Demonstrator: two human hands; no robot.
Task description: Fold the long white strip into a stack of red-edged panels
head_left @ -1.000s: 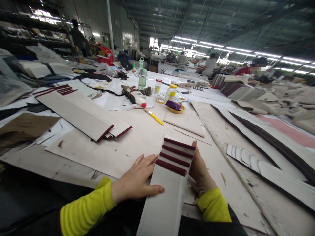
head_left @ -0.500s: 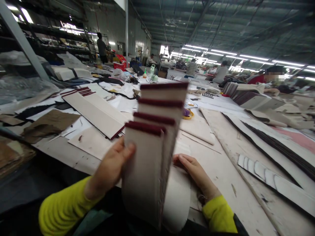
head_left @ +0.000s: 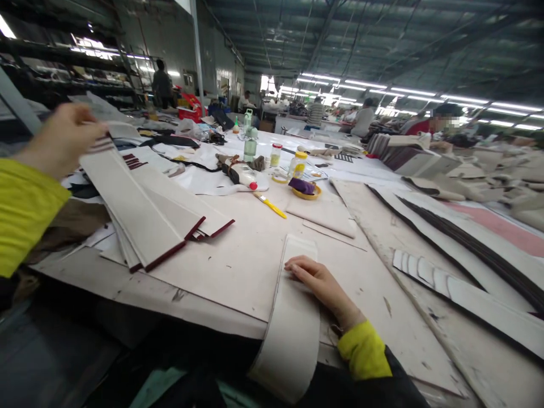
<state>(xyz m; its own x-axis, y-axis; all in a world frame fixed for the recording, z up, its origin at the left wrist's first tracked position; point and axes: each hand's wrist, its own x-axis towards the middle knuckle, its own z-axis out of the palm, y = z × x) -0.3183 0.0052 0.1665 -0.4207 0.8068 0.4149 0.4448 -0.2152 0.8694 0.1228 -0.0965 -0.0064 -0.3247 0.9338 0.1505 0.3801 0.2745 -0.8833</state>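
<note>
My left hand (head_left: 68, 139) is raised at the left, its fingers closed on the far end of a bundle of long off-white strips (head_left: 131, 198) with maroon edging. The bundle slants down toward me, its maroon near ends fanned out over the table. Under it lies another maroon-edged strip (head_left: 208, 218). My right hand (head_left: 317, 283) is on a plain off-white strip (head_left: 293, 328), fingers bent together at its upper part. That strip curves down over the table's front edge, its lower end hanging. The right thumb is hard to make out.
Beyond my hands are a yellow-handled brush (head_left: 272, 205), a yellow dish (head_left: 308, 192) with purple cloth, a yellow-lidded jar (head_left: 298, 164) and a green bottle (head_left: 250, 144). Dark-edged panels (head_left: 446, 232) and layered white pieces (head_left: 429, 275) lie right. A person (head_left: 433, 122) works farther back.
My left hand has carried the maroon-edged strips from in front of me to the left and turned them over the table. My right hand stays on the plain strip, now in full view.
</note>
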